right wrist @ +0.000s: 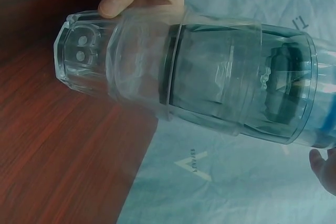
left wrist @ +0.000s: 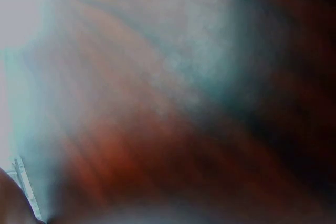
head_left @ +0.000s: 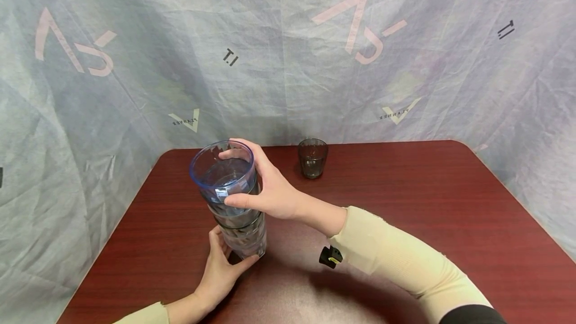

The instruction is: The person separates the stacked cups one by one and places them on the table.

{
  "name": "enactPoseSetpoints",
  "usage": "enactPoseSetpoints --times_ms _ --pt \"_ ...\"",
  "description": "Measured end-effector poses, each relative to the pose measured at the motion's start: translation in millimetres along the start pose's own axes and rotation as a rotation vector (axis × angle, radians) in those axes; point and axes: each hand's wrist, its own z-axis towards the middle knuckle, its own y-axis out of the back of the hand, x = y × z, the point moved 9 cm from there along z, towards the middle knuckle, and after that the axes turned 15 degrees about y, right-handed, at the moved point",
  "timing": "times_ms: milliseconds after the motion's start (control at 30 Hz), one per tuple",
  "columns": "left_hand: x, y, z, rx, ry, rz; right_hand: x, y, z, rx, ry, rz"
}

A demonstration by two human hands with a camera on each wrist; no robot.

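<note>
A tall stack of nested plastic tumblers [head_left: 243, 231] leans slightly in the head view. Its top one is a blue-tinted tumbler [head_left: 229, 184]; smoky and clear ones sit below, as the right wrist view shows with a clear tumbler [right wrist: 81, 53] at the bottom end. My right hand [head_left: 272, 191] grips the blue tumbler near its rim, thumb in front and fingers behind. Around the stack's base curls my left hand [head_left: 220, 271], its thumb across the near side. The left wrist view is too blurred to make out the tumblers.
A single dark smoky tumbler [head_left: 312, 159] stands upright near the back edge of the reddish wooden table [head_left: 405, 199]. Behind and beside the table hangs a pale printed cloth [head_left: 279, 64]. A small black device [head_left: 330, 256] hangs by the right sleeve.
</note>
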Motion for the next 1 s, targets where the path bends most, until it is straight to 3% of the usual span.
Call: enactPoseSetpoints --times_ms 400,667,1000 --pt "0.7 0.1 0.6 0.002 0.019 0.014 1.3 0.0 -0.7 -0.007 -0.005 0.021" --pt "-0.2 0.3 -0.6 0.005 -0.001 0.024 6.4 -0.8 1.5 0.008 0.039 -0.05" --pt "-1.9 -0.2 -1.5 0.004 -0.02 0.013 8.9 0.8 0.8 -0.018 0.028 -0.046"
